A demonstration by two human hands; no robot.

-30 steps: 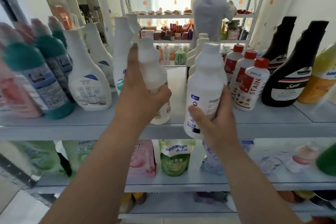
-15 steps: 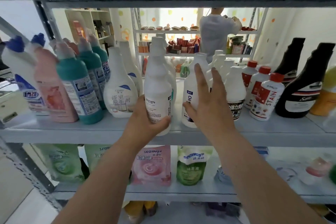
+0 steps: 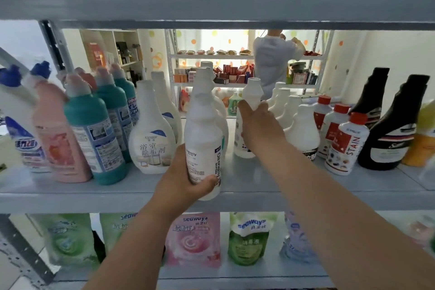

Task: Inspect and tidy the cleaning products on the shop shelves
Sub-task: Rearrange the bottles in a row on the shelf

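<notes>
1. At the far left, the teal bottles (image 3: 94,134) and a labelled white bottle (image 3: 153,146) stand upright, set back from the front lip of the shelf (image 3: 70,198).
2. The near bottle (image 3: 203,139) is gripped low on its body by the left hand (image 3: 181,176), with the thumb laid across the front and the fingers wrapped behind. Its long axis is upright and its base is at the lip. Whether it rests there or is lifted cannot be told.
3. Directly behind it a file of like bottles (image 3: 224,120) runs away from the lip. The place for the near bottle is therefore judged to lie straight ahead of the left hand, along the forearm's line, not to either side.
4. To the right of that file and deeper on the shelf, the far bottle (image 3: 253,92) stands upright. It is clasped at the shoulder by the right hand (image 3: 259,127), thumb on its left and fingers on its right.
5. Just beside it on the right a white row (image 3: 303,129) is seen, then the STAIN bottle (image 3: 346,146) and the black bottles (image 3: 388,136).
6. The left hand is the nearer to the lip. A short push away from the lip, with the bottle kept vertical, is judged to be what is called for. Contact with the file behind is the likely risk.
</notes>
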